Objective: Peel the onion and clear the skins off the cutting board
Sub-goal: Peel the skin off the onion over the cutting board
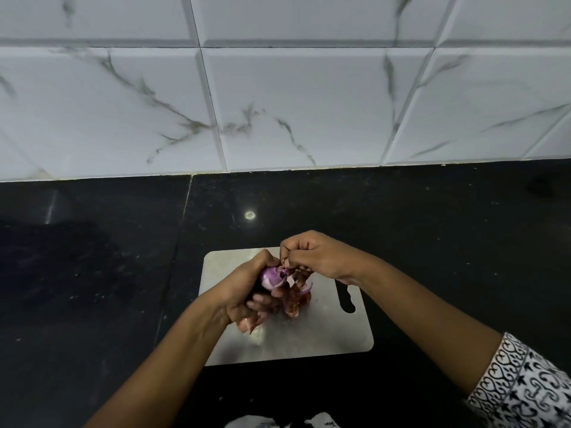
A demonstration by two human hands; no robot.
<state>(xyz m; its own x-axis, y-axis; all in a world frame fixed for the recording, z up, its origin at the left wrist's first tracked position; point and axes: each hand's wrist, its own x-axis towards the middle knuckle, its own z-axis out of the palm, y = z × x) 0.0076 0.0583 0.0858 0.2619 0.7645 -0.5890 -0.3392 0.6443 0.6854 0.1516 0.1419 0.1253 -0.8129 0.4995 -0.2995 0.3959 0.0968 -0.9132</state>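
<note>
A marble-veined tiled wall (278,103) backs the black table (92,273), whose dark top spreads wide to the left, to the right and behind the pale cutting board (324,335). Both hands work over the board's far half, inside its edges. The left hand (244,291) has its grip curled round the purple onion (270,278), held just above the board. The right hand (315,257) pinches a strip of peel at the onion's top. Loose brown skins (296,299) hang and pile beneath, near the board's slot (347,299).
</note>
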